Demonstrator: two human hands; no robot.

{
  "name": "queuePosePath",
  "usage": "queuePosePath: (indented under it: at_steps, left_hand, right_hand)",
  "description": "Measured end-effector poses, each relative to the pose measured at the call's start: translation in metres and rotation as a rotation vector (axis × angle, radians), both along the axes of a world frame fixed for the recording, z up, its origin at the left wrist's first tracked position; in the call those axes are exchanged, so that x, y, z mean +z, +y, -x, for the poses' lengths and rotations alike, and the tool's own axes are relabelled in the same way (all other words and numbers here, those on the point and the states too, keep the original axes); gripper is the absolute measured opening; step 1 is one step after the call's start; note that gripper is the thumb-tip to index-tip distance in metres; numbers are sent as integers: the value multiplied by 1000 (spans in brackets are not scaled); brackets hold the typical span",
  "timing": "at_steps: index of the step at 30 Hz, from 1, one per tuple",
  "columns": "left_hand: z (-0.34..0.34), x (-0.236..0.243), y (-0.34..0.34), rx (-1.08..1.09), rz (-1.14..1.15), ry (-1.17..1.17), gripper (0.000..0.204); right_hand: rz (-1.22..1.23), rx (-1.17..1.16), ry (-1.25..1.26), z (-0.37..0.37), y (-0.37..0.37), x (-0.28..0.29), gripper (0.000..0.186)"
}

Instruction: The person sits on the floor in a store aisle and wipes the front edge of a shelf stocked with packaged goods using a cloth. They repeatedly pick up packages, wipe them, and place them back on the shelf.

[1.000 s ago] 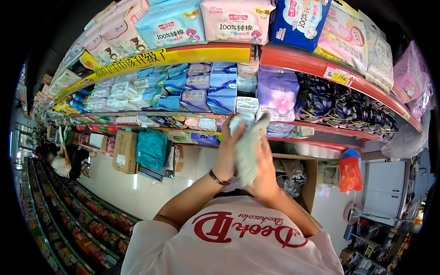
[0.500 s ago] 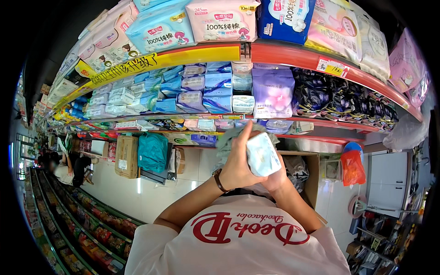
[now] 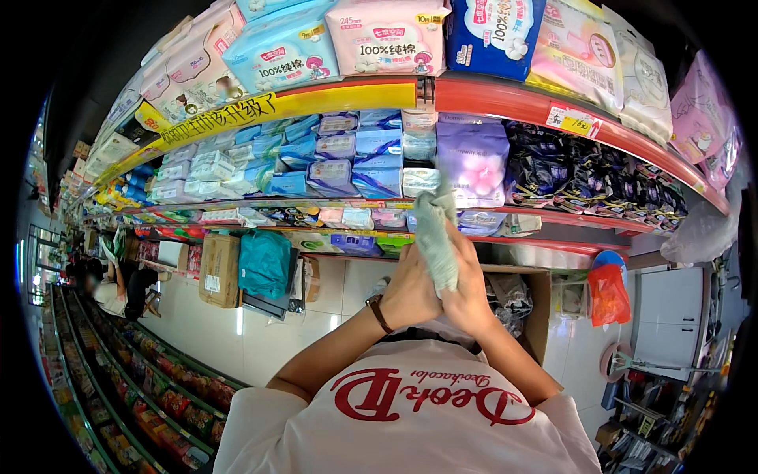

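Note:
A grey-green cloth (image 3: 437, 249) stands up folded between my two hands, in front of the shelves. My right hand (image 3: 469, 294) is closed on it, with the thumb against its lower end. Close against it, my left hand (image 3: 412, 291) has its fingers bent; whatever it grips is hidden behind the cloth and hands. The small pale blue and white packet seen earlier does not show now. Just beyond the cloth, a purple flowered pack (image 3: 472, 166) stands on the middle shelf beside stacked blue packs (image 3: 377, 162).
Larger soft packs (image 3: 387, 39) fill the upper shelf behind a red and yellow edge (image 3: 505, 101). Below my right arm stands an open cardboard box (image 3: 538, 300). A closed carton (image 3: 219, 268) and a teal bag (image 3: 264, 263) are on the left, near a person (image 3: 114, 296).
The pale blue packet has gone from sight as my hands turned. The cloth has come round to the front, upright, and my right hand now shows on it.

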State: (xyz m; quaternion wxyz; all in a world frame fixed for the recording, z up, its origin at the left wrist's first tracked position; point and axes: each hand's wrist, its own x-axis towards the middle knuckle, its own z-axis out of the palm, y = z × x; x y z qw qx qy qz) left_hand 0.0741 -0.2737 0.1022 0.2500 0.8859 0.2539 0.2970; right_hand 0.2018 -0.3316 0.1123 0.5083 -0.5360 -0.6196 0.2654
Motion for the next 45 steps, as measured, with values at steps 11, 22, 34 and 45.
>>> queuePosePath:
  at_steps: [11,22,34,45]
  left_hand:
    - [-3,9,-8,-15,100,-187,91]
    - [-2,27,109,339,-56,-173,56]
    - [-46,-22,201,279,8,247,56]
    - [-67,-41,207,201,-78,669,52]
  right_hand:
    - [513,-27,1651,1,-13,-52,43]
    - [603,-511,1431,-58,-25,-58,23]
    - [582,-481,1500,-49,-43,-56,30]
    - [618,-441,1529,-49,-38,-55,32]
